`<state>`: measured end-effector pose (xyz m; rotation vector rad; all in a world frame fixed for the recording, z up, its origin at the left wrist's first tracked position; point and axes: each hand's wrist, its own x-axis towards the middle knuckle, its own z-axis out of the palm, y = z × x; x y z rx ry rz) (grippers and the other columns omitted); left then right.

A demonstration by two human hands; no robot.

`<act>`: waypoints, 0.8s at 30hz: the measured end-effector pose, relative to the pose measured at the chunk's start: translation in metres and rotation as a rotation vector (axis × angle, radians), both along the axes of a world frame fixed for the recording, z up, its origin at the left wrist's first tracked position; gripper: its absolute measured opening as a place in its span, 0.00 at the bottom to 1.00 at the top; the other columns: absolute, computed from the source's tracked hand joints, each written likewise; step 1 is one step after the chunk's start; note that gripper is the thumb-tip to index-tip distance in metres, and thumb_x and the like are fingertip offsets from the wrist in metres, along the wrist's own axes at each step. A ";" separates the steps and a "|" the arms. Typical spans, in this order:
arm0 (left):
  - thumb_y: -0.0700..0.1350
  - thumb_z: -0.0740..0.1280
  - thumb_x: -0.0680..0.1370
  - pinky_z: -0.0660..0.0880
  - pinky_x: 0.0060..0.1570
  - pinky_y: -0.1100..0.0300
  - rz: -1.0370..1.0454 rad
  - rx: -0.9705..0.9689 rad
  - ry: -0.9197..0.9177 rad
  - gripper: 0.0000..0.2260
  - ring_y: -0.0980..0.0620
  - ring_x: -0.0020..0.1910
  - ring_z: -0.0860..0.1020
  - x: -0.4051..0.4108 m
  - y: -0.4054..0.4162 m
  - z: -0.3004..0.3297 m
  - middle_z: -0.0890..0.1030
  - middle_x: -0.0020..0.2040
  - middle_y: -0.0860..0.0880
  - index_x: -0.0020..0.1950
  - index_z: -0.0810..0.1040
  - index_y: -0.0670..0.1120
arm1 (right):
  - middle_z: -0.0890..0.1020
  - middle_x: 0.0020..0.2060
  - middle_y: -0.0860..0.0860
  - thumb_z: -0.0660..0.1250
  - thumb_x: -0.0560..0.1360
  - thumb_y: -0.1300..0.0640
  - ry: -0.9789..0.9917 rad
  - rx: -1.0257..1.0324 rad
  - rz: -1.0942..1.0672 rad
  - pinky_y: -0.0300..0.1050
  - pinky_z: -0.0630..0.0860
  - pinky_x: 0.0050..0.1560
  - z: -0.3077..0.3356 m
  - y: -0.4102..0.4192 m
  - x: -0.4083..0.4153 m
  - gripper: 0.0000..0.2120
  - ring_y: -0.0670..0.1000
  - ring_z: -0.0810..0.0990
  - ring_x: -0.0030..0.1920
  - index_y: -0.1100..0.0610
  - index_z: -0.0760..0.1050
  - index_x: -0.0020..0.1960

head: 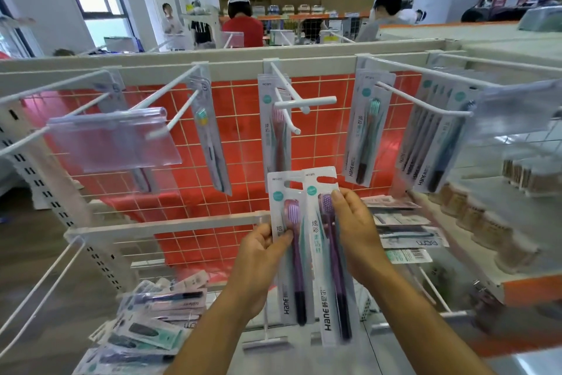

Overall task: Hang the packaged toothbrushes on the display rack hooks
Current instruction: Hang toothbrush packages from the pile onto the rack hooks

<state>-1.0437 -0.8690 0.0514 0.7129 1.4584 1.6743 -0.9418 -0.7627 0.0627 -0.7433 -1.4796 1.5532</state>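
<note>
Two packaged Hane toothbrushes are held upright, side by side, below the centre hook of the white wire display rack. The left hand pinches the pink-brush pack; the right hand grips the purple-brush pack (its hang-hole is uppermost). More packs hang on neighbouring hooks, and others lie piled on the lower shelf. Behind the mesh lies red floor; capped workers stand among cardboard boxes beyond.

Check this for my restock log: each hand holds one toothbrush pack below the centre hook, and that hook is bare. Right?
Not quite. In the head view the centre hook already carries a pack. The rest stands: the left hand and right hand each hold one pack below it.
</note>
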 end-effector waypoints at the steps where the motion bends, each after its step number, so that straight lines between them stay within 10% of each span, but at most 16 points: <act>1: 0.38 0.61 0.80 0.77 0.58 0.50 -0.021 -0.007 -0.014 0.11 0.47 0.54 0.82 0.001 0.000 0.000 0.84 0.53 0.45 0.60 0.77 0.41 | 0.82 0.43 0.56 0.58 0.81 0.52 0.011 0.012 -0.017 0.51 0.78 0.48 0.000 0.000 0.001 0.11 0.51 0.79 0.43 0.56 0.76 0.49; 6: 0.39 0.59 0.81 0.81 0.46 0.59 -0.101 -0.018 -0.056 0.10 0.48 0.50 0.83 0.009 0.002 0.003 0.85 0.51 0.45 0.59 0.77 0.41 | 0.85 0.43 0.49 0.58 0.81 0.56 0.067 0.078 -0.018 0.39 0.80 0.43 0.006 0.001 0.012 0.09 0.47 0.83 0.44 0.53 0.78 0.50; 10: 0.39 0.59 0.81 0.78 0.56 0.50 -0.087 -0.019 -0.042 0.11 0.46 0.53 0.82 0.023 0.009 0.008 0.84 0.53 0.45 0.61 0.76 0.41 | 0.85 0.39 0.44 0.59 0.81 0.56 0.055 0.119 -0.065 0.34 0.78 0.39 0.006 0.003 0.023 0.08 0.44 0.83 0.42 0.52 0.73 0.58; 15: 0.39 0.59 0.82 0.75 0.60 0.44 -0.064 -0.018 -0.030 0.10 0.45 0.55 0.82 0.042 0.018 0.012 0.84 0.53 0.45 0.59 0.76 0.47 | 0.83 0.44 0.55 0.57 0.81 0.55 0.022 0.216 -0.070 0.53 0.82 0.44 0.007 0.004 0.039 0.13 0.56 0.83 0.44 0.40 0.68 0.61; 24: 0.39 0.59 0.81 0.73 0.63 0.43 -0.007 0.021 -0.063 0.10 0.45 0.56 0.81 0.059 0.013 0.015 0.84 0.53 0.44 0.61 0.75 0.44 | 0.78 0.60 0.46 0.63 0.77 0.64 -0.051 0.245 0.023 0.47 0.80 0.55 0.009 0.011 0.064 0.20 0.46 0.79 0.57 0.46 0.71 0.64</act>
